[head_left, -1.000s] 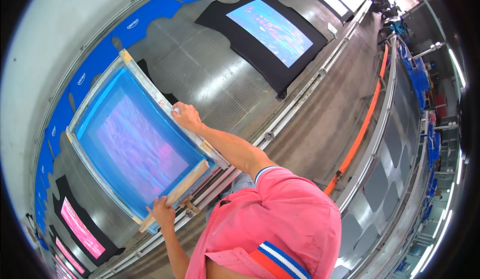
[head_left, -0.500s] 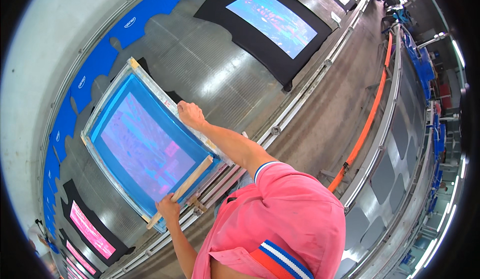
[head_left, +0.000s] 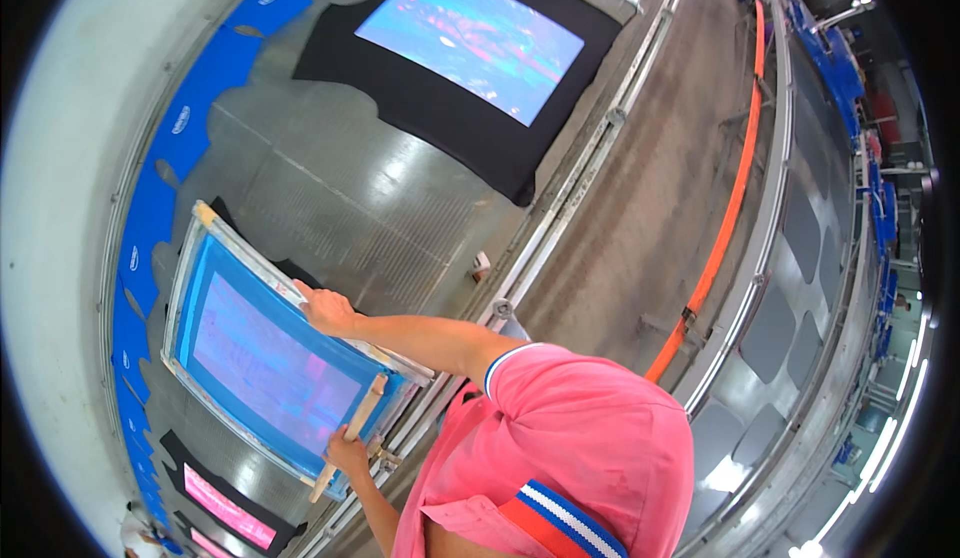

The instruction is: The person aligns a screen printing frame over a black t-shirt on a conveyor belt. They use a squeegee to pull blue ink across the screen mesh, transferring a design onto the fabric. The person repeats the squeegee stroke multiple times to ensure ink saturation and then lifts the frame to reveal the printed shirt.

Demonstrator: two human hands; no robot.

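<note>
A screen-printing frame (head_left: 183,290) lies on the metal table at left, its blue border surrounding a pinkish-violet mesh (head_left: 275,363). My right hand (head_left: 328,310) is closed over the frame's edge on the far side. In my left hand (head_left: 347,452) is a wooden squeegee (head_left: 368,407), slanted across the frame's near end. The squeegee's lower blade side is hidden, so I cannot tell whether it touches the mesh. Bits of black fabric (head_left: 286,270) poke out from under the frame's far edge.
Beyond the frame, a black fabric piece (head_left: 335,53) with a blue-pink print lies flat on the metal table (head_left: 300,163). Blue fabric pieces (head_left: 175,133) line the left side. A metal rail (head_left: 560,203) edges the table; past the aisle runs an orange strip (head_left: 735,198).
My view has shifted, so the frame and both hands sit lower and more of the far printed fabric shows. The squeegee is held at a steeper slant. Both hands keep their grip.
</note>
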